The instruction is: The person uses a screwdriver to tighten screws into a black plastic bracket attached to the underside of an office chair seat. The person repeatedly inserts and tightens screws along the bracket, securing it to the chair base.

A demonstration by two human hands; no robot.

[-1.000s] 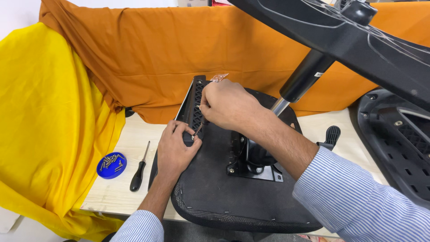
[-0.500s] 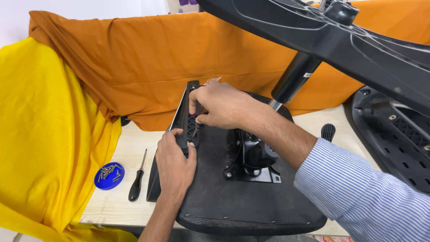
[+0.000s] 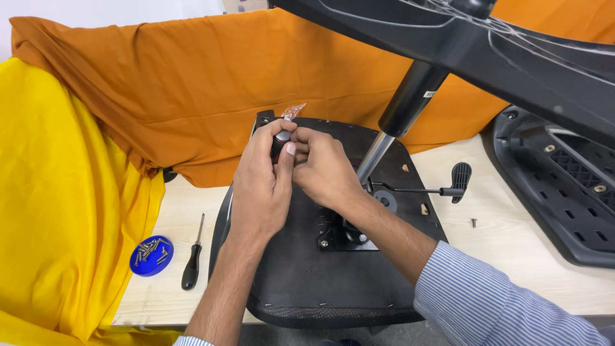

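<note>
Black knob (image 3: pixel 282 138), small and dark, is pinched between the thumb and fingers of the left hand (image 3: pixel 262 186), right at the far edge of the upturned chair seat (image 3: pixel 301 282). The right hand (image 3: pixel 327 168) presses in beside it, fingertips curled tight against the same piece, so both hands close on it together; most of it is hidden by the fingers. Just behind the hands, a scrap of clear plastic wrap (image 3: pixel 293 111) pokes up. The gas-lift column (image 3: pixel 397 122) rises close on the right, its lever (image 3: pixel 442 189) jutting sideways. Over on the table (image 3: pixel 500 256), a screwdriver (image 3: pixel 191 263) lies beside a blue lid of screws (image 3: pixel 151 255), well apart from the hands. Orange cloth (image 3: pixel 192 83) drapes behind.
</note>
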